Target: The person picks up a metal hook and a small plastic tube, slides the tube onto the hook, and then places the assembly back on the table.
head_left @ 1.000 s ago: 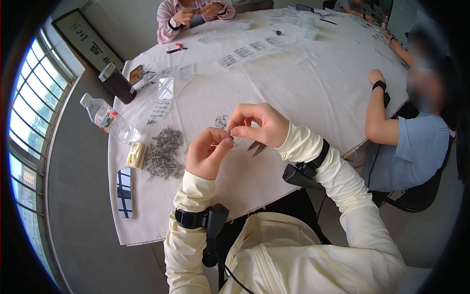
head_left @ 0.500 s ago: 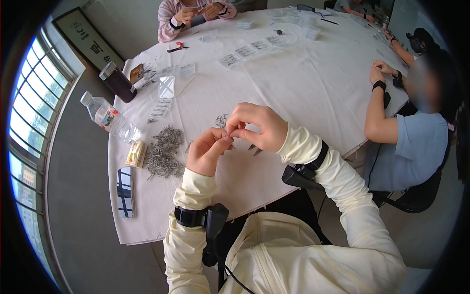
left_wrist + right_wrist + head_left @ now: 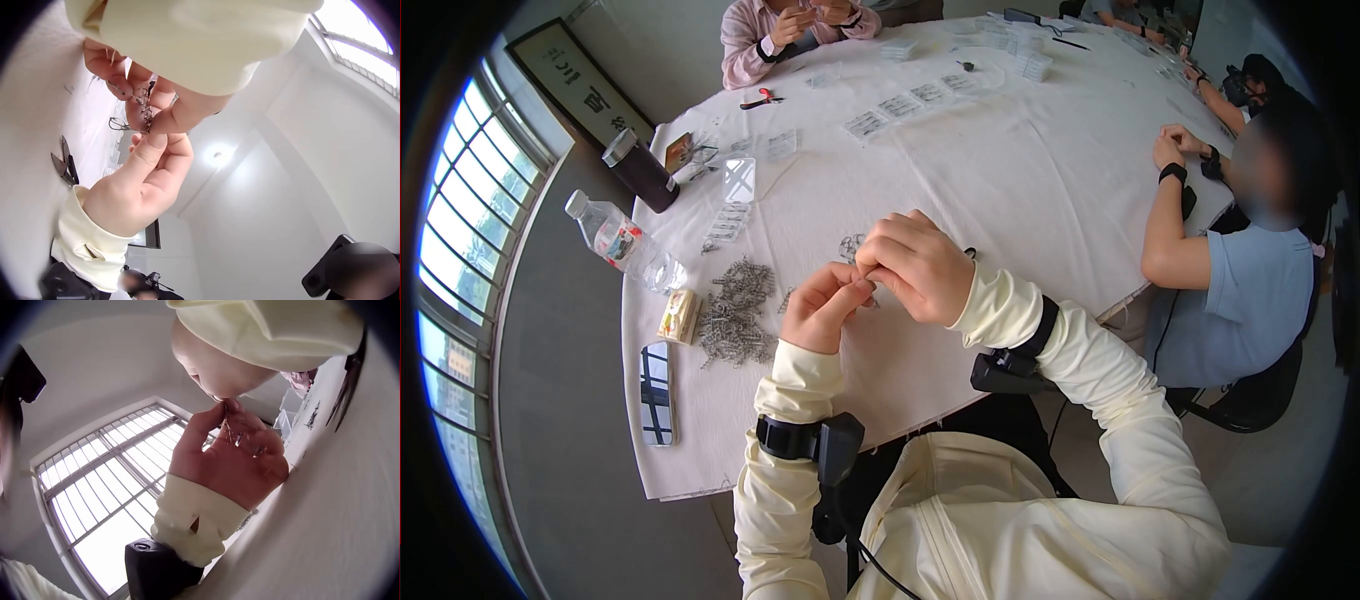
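In front of the body, over the table, my left hand and right hand meet at the fingertips. A short small metal chain hangs across the fingers of my left hand in the left wrist view, and that hand pinches it between thumb and finger. My right thumb and forefinger pinch at its end, right against the left fingertips. A thin wire loop sticks out beside the chain. Scissors with parted blades lie on the table near my right hand; the right hand mostly covers them in the head view.
A heap of small grey metal pieces lies left of my hands. Around it are a phone, a tissue pack, a water bottle and a dark flask. Compartment boxes and red-handled pliers lie farther off. People sit around the table.
My right hand has turned over and shifted slightly left, its knuckles now more upward, and hides the scissor blades. The left hand has stayed nearly still. The person on the right has brought both hands together.
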Motion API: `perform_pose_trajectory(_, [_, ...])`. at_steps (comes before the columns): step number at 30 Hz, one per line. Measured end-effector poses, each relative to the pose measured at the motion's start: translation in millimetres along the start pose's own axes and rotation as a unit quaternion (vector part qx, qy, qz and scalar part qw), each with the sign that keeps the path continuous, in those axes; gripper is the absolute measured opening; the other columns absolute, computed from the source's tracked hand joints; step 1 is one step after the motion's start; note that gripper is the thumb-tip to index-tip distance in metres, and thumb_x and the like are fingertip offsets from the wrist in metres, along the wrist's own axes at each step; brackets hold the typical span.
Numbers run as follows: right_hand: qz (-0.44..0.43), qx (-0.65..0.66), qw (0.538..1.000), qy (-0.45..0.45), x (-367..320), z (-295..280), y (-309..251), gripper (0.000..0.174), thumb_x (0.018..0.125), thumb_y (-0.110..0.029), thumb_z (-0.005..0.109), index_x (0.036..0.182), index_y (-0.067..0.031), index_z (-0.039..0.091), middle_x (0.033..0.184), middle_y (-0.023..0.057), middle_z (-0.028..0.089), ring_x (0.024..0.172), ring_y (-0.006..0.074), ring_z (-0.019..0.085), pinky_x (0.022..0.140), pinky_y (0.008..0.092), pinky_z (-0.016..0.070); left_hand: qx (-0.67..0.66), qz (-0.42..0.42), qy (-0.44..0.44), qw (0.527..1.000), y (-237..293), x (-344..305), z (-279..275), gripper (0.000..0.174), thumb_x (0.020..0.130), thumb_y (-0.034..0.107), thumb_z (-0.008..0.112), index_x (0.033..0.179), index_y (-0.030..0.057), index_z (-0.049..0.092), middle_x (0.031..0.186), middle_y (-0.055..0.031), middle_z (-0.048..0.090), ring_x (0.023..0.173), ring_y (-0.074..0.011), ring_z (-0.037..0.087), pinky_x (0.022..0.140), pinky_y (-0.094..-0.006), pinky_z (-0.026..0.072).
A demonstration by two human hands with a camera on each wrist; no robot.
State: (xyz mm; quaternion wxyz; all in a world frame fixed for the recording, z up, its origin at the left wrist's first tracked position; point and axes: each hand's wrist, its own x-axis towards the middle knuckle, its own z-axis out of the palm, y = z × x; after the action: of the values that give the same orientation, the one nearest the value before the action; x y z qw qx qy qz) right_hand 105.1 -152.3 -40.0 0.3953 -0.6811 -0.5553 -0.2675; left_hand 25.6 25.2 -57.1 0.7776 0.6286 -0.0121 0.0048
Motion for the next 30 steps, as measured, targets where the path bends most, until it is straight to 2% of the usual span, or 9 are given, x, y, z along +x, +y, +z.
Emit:
perform_pose_trajectory(5, [0.004,-0.014,1.0,0.002,-2,2,-1,0.016,0.082,0.0,0.066,0.09,-0.0094,0.057,0.085,0.002,0.058,0.077,0.0223,0.058,0.073,0.0351,0.0399,0.008,0.009,0.001,1.0,-1,0,2,0.01,0.094,0.014,0.064,0.097,0.005,0.067,0.084,0.0021,0.066,0.078,-0.0054,0.056,0.07,-0.0217,0.0408])
perform_pose_trajectory(7, [0.011,-0.023,1.0,-0.017,-5,4,1,0.016,0.082,-0.004,0.068,0.094,-0.0095,0.058,0.091,0.003,0.057,0.085,0.023,0.06,0.079,0.0362,0.0433,0.011,0.014,-0.003,1.0,-2,0,1,0.01,0.094,0.014,0.064,0.097,0.005,0.067,0.083,0.0023,0.066,0.077,-0.0052,0.055,0.07,-0.0217,0.0406])
perform_pose_trajectory(11, [0.014,-0.021,0.999,-0.021,-6,4,1,0.016,0.083,-0.004,0.068,0.095,-0.0094,0.058,0.092,0.0038,0.057,0.086,0.0241,0.06,0.08,0.0365,0.0443,0.022,0.004,-0.011,1.0,-3,0,0,0.01,0.093,0.014,0.064,0.097,0.0056,0.067,0.084,0.0025,0.065,0.077,-0.005,0.053,0.072,-0.0215,0.0401])
perform_pose_trajectory(17, [0.004,0.091,0.996,-0.014,2,-8,12,0.02,0.078,0.0,0.071,0.094,-0.0094,0.064,0.09,0.0032,0.062,0.08,0.0236,0.058,0.072,0.0353,0.0475,-0.022,-0.036,-0.029,0.999,4,-2,-1,0.011,0.094,0.015,0.062,0.095,0.0063,0.067,0.086,0.0037,0.063,0.081,-0.0051,0.05,0.077,-0.0217,0.038])
perform_pose_trajectory(19, [-0.05,0.049,0.996,-0.052,1,-16,14,0.023,0.075,0.0,0.073,0.095,-0.0095,0.067,0.09,0.0024,0.064,0.08,0.0233,0.059,0.07,0.0344,0.0491,-0.024,-0.039,-0.033,0.998,6,-2,0,0.011,0.094,0.016,0.062,0.095,0.0063,0.068,0.087,0.0043,0.062,0.082,-0.0052,0.049,0.077,-0.0219,0.0375])
perform_pose_trajectory(22, [-0.081,0.038,0.995,-0.046,-2,-17,19,0.023,0.074,0.001,0.073,0.094,-0.0085,0.068,0.088,0.0018,0.065,0.077,0.0231,0.059,0.069,0.0342,0.0487,-0.002,-0.068,-0.029,0.997,7,-2,-2,0.011,0.094,0.016,0.062,0.094,0.0062,0.067,0.087,0.0051,0.061,0.08,-0.0054,0.048,0.076,-0.0222,0.0371])
perform_pose_trajectory(25, [-0.097,0.001,0.995,-0.037,0,-19,14,0.019,0.072,0.002,0.071,0.088,-0.0075,0.065,0.082,0.0025,0.062,0.072,0.0229,0.057,0.067,0.034,0.0474,-0.01,-0.066,-0.049,0.997,6,-1,-4,0.01,0.097,0.012,0.058,0.097,0.0065,0.066,0.094,0.004,0.058,0.084,-0.0064,0.048,0.077,-0.0226,0.0371])
perform_pose_trajectory(28, [-0.094,-0.092,0.989,-0.068,-3,-17,10,0.019,0.073,-0.005,0.071,0.087,-0.0091,0.06,0.079,0.0026,0.059,0.074,0.0218,0.061,0.07,0.0341,0.0488,-0.023,-0.067,-0.05,0.996,5,-1,-3,0.01,0.097,0.012,0.059,0.097,0.006,0.066,0.092,0.0043,0.059,0.084,-0.0059,0.048,0.077,-0.0219,0.0373])
perform_pose_trajectory(30, [-0.085,-0.097,0.989,-0.071,-5,-12,8,0.02,0.072,-0.005,0.07,0.086,-0.0092,0.057,0.077,0.0025,0.058,0.071,0.0219,0.061,0.069,0.0337,0.0486,-0.006,-0.048,-0.024,0.999,4,0,0,0.01,0.095,0.015,0.064,0.095,0.0054,0.067,0.084,0.0061,0.059,0.076,-0.0048,0.046,0.071,-0.0201,0.0359])
